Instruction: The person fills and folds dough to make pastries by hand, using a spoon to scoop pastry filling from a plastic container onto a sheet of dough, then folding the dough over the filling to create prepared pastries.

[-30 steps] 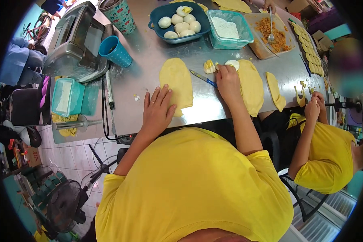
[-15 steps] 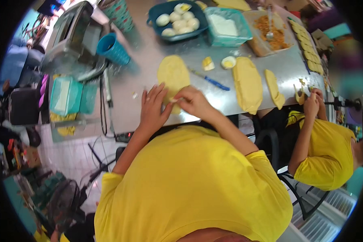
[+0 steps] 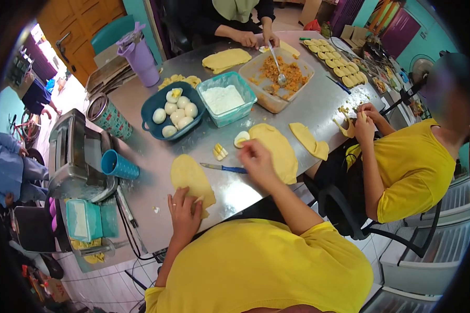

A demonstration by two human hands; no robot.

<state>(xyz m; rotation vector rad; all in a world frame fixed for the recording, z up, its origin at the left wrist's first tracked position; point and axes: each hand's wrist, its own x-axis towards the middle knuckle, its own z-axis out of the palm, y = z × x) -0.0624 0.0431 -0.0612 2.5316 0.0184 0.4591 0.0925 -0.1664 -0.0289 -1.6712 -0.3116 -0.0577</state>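
Observation:
My left hand [image 3: 184,214] rests on the lower end of an oval dough sheet [image 3: 189,175], its fingers apart. My right hand [image 3: 257,160] is raised beside a cut egg half [image 3: 241,139], over the edge of a second dough sheet [image 3: 277,151]; its fingers are bent together and whatever they hold is hidden. A blue-handled knife [image 3: 225,168] lies between the two sheets, with sliced egg pieces [image 3: 220,152] just above it.
Behind stand a bowl of peeled eggs [image 3: 164,94], a tub of white powder [image 3: 226,121] and a container of orange filling [image 3: 303,83]. A pasta machine [image 3: 73,167] and blue cup [image 3: 121,164] are left. Co-workers' hands [image 3: 368,120] [image 3: 250,39] work right and behind.
The view has shifted, showing more of the table's far side and another co-worker. My right hand has left the dough by my left hand and moved right toward the egg half.

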